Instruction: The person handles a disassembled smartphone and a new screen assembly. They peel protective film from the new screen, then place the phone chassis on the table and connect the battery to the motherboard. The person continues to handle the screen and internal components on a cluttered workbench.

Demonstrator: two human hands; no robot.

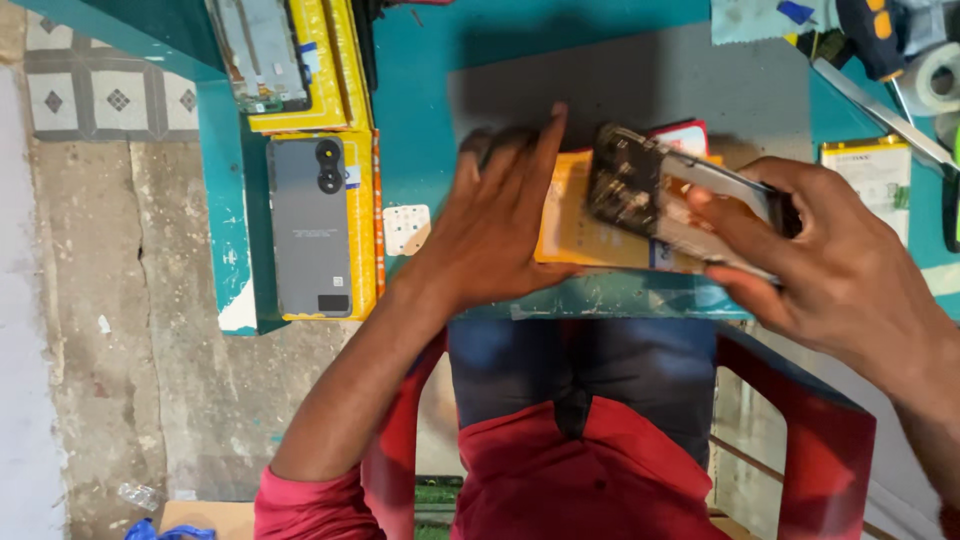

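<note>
Teal table (430, 60), paint chipped along the near edge, with a grey mat (700, 80) laid across the middle. Below the edge at 8 o'clock I see cracked concrete floor (120, 330); patterned tiles (80, 95) sit at 10 o'clock. Red chair (830, 430) frames my lap at 6 o'clock.

My right hand (840, 270) grips an opened phone (680, 200), fingers wrapped over its right end, thumb on top. The phone is tilted, lifted just above the mat at 2 o'clock from frame centre. Its back is off: dark circuit board and parts are exposed at the left end, a silvery frame edge runs to the right. It is motion-blurred, so finer detail is unreadable.

My left hand (500, 230) lies flat and open, palm down, fingers spread and pointing to 12 o'clock, pressing on a yellow box (580, 230) that sits under the phone. It grasps nothing.

At 9 o'clock a grey phone (310, 225) lies back-up on another yellow box (362, 240), twin camera lenses at its top. At 11 o'clock a phone frame (262, 55) rests on a further yellow box (325, 70). A small white pad (406, 229) lies just beside my left wrist. At 1–2 o'clock: screwdriver (872, 40), tape roll (938, 78), battery (872, 175).
</note>
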